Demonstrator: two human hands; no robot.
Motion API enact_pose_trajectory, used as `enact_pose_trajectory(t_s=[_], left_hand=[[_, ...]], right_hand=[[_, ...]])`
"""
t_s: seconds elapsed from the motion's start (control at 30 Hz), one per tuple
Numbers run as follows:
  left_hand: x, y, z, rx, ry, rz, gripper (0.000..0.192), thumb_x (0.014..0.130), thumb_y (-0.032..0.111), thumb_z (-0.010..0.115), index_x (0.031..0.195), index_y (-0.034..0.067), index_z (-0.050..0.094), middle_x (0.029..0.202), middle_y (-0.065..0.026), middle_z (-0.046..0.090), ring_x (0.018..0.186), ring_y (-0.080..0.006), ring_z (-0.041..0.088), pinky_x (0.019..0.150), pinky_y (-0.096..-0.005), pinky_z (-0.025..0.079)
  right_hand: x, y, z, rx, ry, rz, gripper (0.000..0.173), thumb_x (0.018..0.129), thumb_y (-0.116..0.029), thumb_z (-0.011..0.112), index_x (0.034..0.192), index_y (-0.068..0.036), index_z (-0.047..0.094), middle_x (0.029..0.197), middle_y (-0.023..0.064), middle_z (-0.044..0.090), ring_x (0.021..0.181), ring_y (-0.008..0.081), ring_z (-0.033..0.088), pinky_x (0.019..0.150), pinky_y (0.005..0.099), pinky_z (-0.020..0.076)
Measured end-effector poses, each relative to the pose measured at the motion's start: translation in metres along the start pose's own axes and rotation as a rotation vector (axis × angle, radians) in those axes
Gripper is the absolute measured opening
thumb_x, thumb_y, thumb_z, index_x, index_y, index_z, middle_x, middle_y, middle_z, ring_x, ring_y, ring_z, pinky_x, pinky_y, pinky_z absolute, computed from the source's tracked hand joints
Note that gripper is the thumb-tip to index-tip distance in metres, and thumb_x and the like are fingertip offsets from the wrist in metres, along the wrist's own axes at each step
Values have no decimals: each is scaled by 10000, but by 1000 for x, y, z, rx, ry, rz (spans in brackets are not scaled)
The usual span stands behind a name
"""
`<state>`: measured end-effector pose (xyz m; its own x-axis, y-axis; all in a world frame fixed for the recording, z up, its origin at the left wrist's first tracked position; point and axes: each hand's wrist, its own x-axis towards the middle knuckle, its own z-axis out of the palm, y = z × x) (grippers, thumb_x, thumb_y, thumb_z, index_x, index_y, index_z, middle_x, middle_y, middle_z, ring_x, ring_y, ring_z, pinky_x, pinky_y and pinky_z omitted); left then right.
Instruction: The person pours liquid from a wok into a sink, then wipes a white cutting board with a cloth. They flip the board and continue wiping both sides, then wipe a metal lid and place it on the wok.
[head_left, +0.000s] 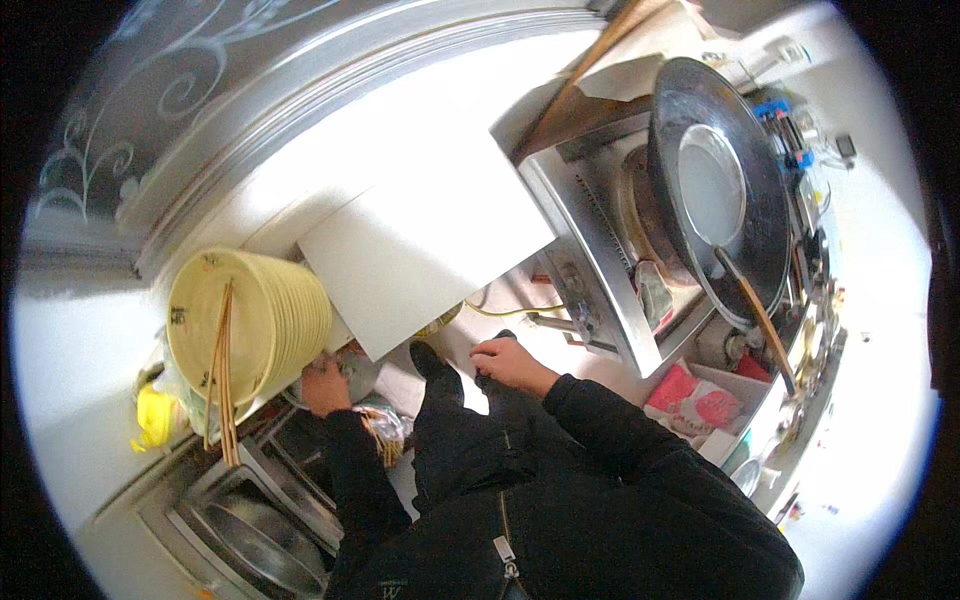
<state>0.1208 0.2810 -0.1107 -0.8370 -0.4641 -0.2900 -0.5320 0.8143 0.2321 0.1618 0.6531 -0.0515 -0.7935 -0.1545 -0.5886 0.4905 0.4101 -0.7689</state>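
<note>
My left hand (326, 386) reaches down just below a tall stack of pale yellow bowls (296, 315). It is beside a greyish round vessel (361, 375); its fingertips are partly hidden, so I cannot tell whether it grips anything. Several wooden chopsticks (223, 375) lie across the mouth of the front bowl. My right hand (510, 361) hangs in front of my body, above my dark trousers and shoe, with its fingers curled in. Nothing shows in it. A white flat surface (435, 247) lies ahead of both hands.
On the right, a large black wok (667, 172) stands over a steel stove (592, 262), with a wooden-handled ladle (754, 307) in it. Pink-and-white packages (694, 401) fill a box below. A yellow hose (517, 310) runs toward the stove. A yellow bag (157, 416) lies left of the bowls.
</note>
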Motion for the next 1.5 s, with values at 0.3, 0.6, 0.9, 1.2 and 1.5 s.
enact_pose_trajectory(t_s=[0.3, 0.6, 0.9, 1.2, 1.5], left_hand=[[-58, 15, -54, -219, -330, 228, 477, 945, 362, 709, 1081, -95, 689, 951, -214, 688, 834, -359, 639, 768, -480, 497], [-169, 252, -80, -696, -652, 661, 286, 1030, 225, 628, 1158, -21, 693, 968, -13, 687, 890, -90, 575, 791, -292, 488], [-241, 353, -141, -1004, -687, 753, 201, 1033, 111, 613, 1174, -27, 653, 1048, -25, 715, 913, -82, 620, 830, -260, 514], [-278, 527, -156, -425, -348, 1376, 296, 956, 144, 682, 1176, -52, 652, 1030, -210, 725, 952, -330, 701, 867, -383, 530], [-291, 564, -93, -4, -148, 1746, 551, 928, 273, 691, 1404, 24, 571, 1293, -245, 656, 1288, -449, 548, 1099, -508, 405]], right_hand=[[-28, 5, -54, 388, -1, 124, 330, 968, -268, 644, 1134, 7, 722, 943, 50, 712, 819, 137, 674, 725, 289, 553], [-62, -47, -100, 651, -86, -153, 403, 986, -419, 707, 1068, -25, 711, 856, -11, 649, 782, 110, 600, 695, 287, 522], [-134, -64, -171, 599, 474, -621, 216, 937, -148, 773, 870, 9, 639, 736, -2, 540, 718, 67, 460, 613, 301, 426], [-220, -38, -248, 745, 768, -667, 426, 1015, -129, 668, 1400, 10, 554, 1153, 48, 694, 1003, 108, 642, 875, 278, 539], [-339, 138, -261, 1199, 948, -71, 367, 1055, -337, 566, 1138, 11, 649, 965, 132, 725, 766, 209, 713, 658, 334, 581]])
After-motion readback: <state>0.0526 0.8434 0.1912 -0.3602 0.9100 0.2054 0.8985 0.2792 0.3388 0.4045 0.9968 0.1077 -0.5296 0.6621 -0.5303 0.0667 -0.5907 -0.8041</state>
